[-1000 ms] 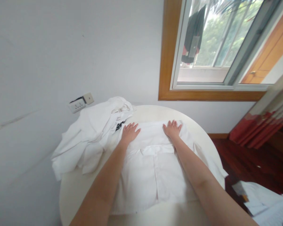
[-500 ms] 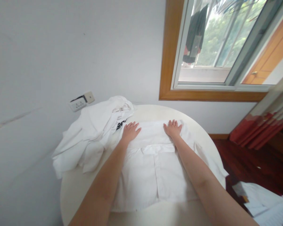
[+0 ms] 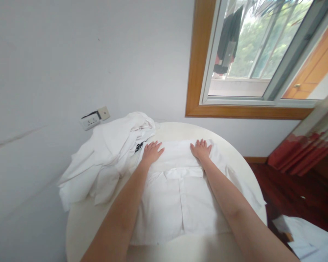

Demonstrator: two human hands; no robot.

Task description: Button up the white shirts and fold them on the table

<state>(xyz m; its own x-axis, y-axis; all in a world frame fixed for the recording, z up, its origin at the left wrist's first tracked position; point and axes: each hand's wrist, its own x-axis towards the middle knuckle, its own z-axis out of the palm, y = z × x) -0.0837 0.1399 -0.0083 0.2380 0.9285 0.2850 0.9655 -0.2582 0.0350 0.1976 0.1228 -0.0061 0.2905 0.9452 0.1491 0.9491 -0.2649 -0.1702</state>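
White shirt (image 3: pixel 164 211), spread flat on the round table (image 3: pixel 79 229), hem toward the near edge, front placket running away lengthwise between both forearms to a collar (image 3: pixel 184 173) around the table's middle. Past that collar, left hand (image 3: pixel 152 152) and right hand (image 3: pixel 200 149) open, palms down and gripping nothing, both touching the shirt's far end, neither clearly nearer, just short of the table's far edge.

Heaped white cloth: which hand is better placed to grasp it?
Left, probably: the left hand rests near the heaped cloth; the right hand lies farther off, across the spread garment.
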